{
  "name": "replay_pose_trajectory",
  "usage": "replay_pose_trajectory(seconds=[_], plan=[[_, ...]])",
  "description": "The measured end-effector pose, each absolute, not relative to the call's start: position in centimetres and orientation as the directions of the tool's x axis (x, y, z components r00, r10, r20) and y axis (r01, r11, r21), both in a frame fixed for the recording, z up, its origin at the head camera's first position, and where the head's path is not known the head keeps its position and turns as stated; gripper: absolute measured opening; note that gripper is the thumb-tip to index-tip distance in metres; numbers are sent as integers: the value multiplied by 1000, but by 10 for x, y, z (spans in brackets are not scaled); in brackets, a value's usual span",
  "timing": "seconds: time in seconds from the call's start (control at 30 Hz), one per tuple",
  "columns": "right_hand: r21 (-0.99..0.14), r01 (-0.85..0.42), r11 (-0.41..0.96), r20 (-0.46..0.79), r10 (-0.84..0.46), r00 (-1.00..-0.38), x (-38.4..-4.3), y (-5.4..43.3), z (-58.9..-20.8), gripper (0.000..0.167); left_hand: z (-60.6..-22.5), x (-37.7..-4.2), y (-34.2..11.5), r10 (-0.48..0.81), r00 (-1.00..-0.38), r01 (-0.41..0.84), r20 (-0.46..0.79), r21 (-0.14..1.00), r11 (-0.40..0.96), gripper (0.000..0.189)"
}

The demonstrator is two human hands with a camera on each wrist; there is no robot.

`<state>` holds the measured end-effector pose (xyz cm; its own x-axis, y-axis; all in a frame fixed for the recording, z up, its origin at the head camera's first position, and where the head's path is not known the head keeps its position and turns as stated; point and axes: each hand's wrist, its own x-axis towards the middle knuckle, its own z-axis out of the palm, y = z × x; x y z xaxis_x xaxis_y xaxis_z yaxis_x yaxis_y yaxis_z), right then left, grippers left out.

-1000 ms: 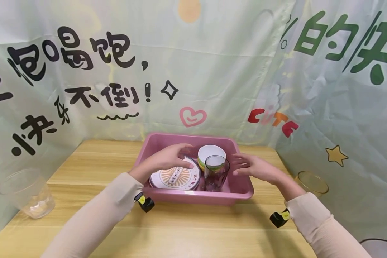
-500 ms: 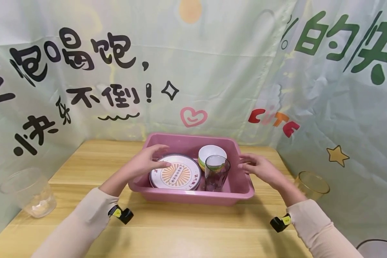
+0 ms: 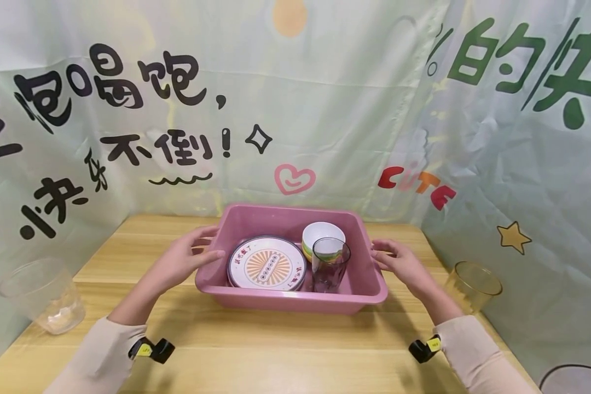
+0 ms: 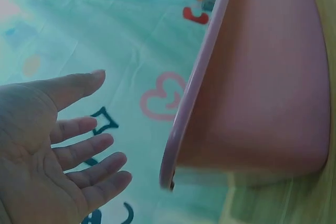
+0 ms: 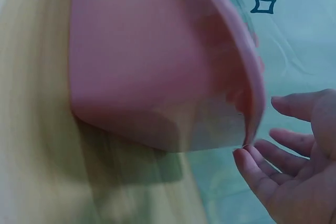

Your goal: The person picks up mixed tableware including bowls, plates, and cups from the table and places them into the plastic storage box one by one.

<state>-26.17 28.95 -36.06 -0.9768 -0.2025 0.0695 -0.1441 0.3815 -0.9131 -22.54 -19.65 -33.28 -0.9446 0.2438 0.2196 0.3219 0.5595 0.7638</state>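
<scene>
A pink plastic basin (image 3: pixel 295 302) stands on the wooden table. In it lie a stack of round plates (image 3: pixel 268 264) with an orange sunburst print, white bowls (image 3: pixel 320 231) and a dark tinted glass (image 3: pixel 330 268). My left hand (image 3: pixel 181 261) is at the basin's left side; in the left wrist view this hand (image 4: pixel 58 145) is spread, palm showing, a gap away from the basin's rim (image 4: pixel 194 82). At the right side is my right hand (image 3: pixel 403 267). Its fingertips reach the rim's corner in the right wrist view, the fingers (image 5: pixel 257 174) loosely bent and the thumb apart.
On the table's left edge stands a clear cup (image 3: pixel 49 298). An amber glass (image 3: pixel 475 282) stands at the right edge, behind my right forearm. Printed cloth (image 3: pixel 325 109) walls off the table's back and both sides.
My left hand has moved left from above the plates to outside the basin's left rim. My right hand has shifted slightly right, from over the basin to its right rim. The basin has stayed put.
</scene>
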Motion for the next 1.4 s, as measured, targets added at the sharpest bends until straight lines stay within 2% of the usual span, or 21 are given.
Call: replay_pose_trajectory(seconds=[0.17, 0.33, 0.6, 0.9, 1.03, 1.27, 1.4], plan=[[-919, -115, 378, 59, -156, -986, -263, 286, -375, 62, -336, -221, -212, 160, -957, 289, 243, 741, 606, 67], [-939, -68, 337, 23, -136, -990, -264, 284, -385, 68, -342, -217, -228, 87, -960, 259, 265, 730, 633, 73], [-983, -12, 184, -7, -104, -995, -263, 281, -394, 62, -354, -214, -256, -7, -946, 237, 326, 703, 670, 72], [-995, -10, 98, 0, -104, -995, -262, 278, -399, 59, -357, -204, -287, -137, -920, 159, 366, 670, 726, 77], [-996, -10, 86, 2, -101, -995, -261, 276, -398, 58, -353, -195, -300, -179, -898, 105, 403, 591, 800, 76], [-996, -8, 84, 1, -90, -996, -261, 275, -401, 59, -352, -184, -324, -171, -806, 122, 566, 441, 889, 69], [-996, -11, 88, 4, -79, -997, -262, 276, -403, 57, -356, -176, -339, -177, -779, 82, 601, 378, 922, 71]])
